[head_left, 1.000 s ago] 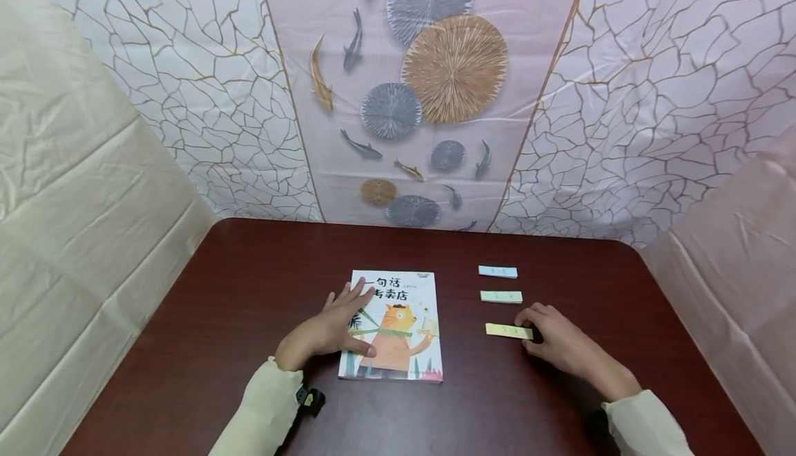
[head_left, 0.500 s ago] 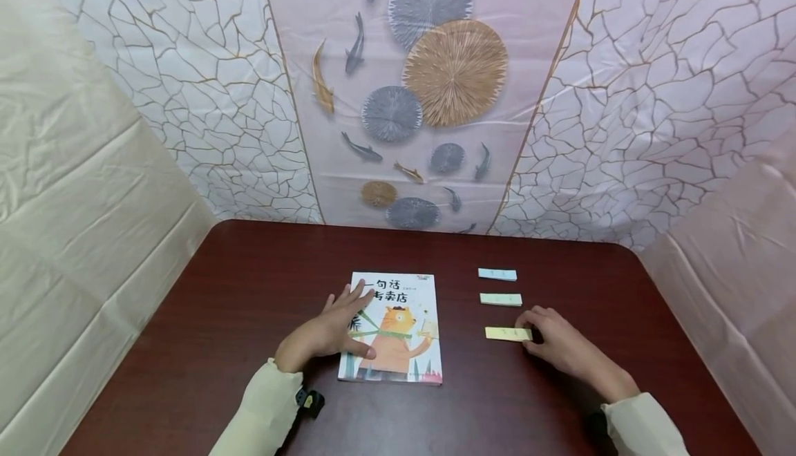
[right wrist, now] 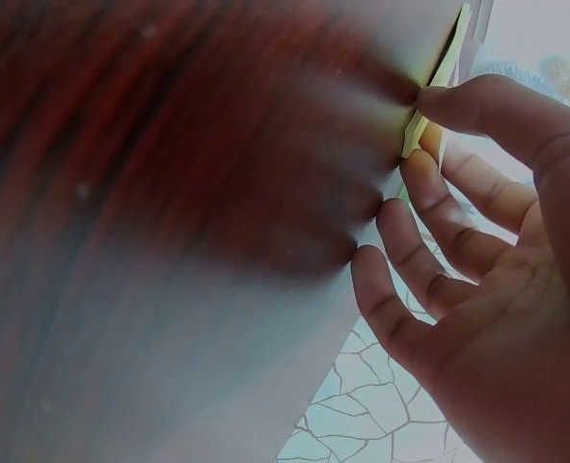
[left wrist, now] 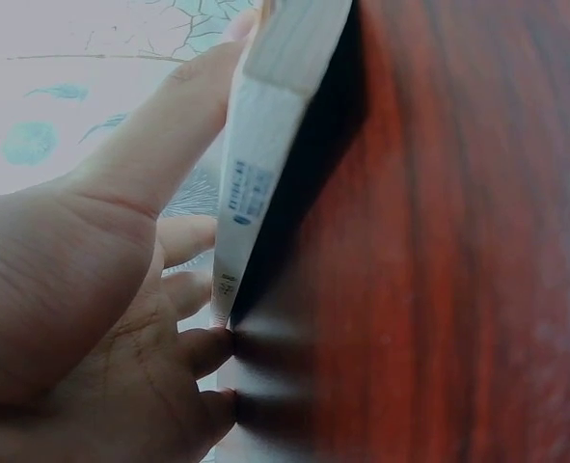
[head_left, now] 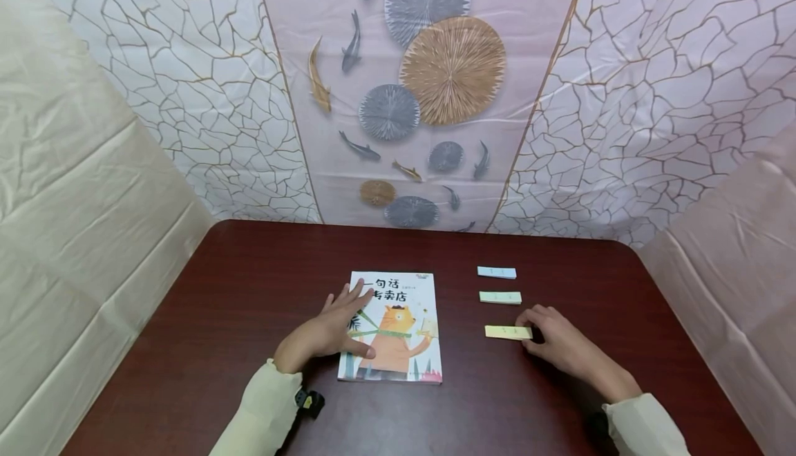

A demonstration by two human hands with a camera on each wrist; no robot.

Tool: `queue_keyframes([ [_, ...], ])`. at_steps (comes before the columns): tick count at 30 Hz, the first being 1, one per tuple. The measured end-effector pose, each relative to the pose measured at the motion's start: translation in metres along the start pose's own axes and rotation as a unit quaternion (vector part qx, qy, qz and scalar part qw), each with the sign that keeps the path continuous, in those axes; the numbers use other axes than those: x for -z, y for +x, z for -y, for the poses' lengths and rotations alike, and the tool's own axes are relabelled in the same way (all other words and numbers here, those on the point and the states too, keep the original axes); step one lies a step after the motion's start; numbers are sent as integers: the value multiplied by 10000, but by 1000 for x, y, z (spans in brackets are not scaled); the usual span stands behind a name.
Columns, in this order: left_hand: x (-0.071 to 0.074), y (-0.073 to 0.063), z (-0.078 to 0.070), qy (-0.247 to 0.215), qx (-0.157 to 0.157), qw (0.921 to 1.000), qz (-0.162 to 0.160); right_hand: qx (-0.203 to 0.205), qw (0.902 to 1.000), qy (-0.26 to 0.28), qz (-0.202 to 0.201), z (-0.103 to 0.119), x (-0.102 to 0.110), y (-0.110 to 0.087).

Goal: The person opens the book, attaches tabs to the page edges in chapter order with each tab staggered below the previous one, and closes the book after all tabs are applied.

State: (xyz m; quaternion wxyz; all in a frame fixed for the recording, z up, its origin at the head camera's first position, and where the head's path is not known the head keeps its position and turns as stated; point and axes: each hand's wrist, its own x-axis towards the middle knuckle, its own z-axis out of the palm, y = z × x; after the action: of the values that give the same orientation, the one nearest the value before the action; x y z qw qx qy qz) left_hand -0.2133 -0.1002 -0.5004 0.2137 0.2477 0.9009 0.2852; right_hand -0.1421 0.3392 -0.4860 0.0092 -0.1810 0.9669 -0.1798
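Observation:
A picture book (head_left: 398, 335) with an orange animal on its white cover lies flat on the table. My left hand (head_left: 323, 328) rests on its left side, fingers spread and the thumb over the cover. In the left wrist view, the book's spine (left wrist: 251, 183) shows beside the thumb and fingertips. At the right, my right hand (head_left: 562, 345) pinches the right end of a yellow paper strip (head_left: 505, 332), which looks like a sticky-note pad. The right wrist view has the thumb on one side of this strip (right wrist: 446, 69) and the index finger on the other.
Beyond the yellow strip, a green strip (head_left: 500, 298) and a pale blue strip (head_left: 496, 273) lie in a column. The dark red table (head_left: 280, 255) ends at a patterned cloth (head_left: 454, 72) at the back. Plain cloth walls (head_left: 81, 200) flank the sides.
The head view shifts slightly. Both hands, the book and the paper strips stay in the same places.

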Motion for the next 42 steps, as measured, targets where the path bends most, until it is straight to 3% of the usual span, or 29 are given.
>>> queue_keyframes([
  [10,0,-1,1,-15,-5,10000,11,50,10000,48,-35,1,0,0],
  [16,1,0,-3,409,32,9991,79,-54,9999,91,-62,6,2,-6],
  [23,10,6,-12,866,20,9962,8,-82,9910,357,-1290,29,10,-7],
  [28,14,14,-16,747,108,9971,-119,-285,9838,665,-1639,52,0,12],
  [33,5,22,-28,598,114,9981,-125,-511,9865,731,-1371,76,-15,33],
  [38,-9,27,-45,396,100,9991,-91,-794,9935,586,-571,89,-14,69],
  [42,-18,31,-53,663,43,9978,-50,-915,9956,166,128,84,-13,99],
])
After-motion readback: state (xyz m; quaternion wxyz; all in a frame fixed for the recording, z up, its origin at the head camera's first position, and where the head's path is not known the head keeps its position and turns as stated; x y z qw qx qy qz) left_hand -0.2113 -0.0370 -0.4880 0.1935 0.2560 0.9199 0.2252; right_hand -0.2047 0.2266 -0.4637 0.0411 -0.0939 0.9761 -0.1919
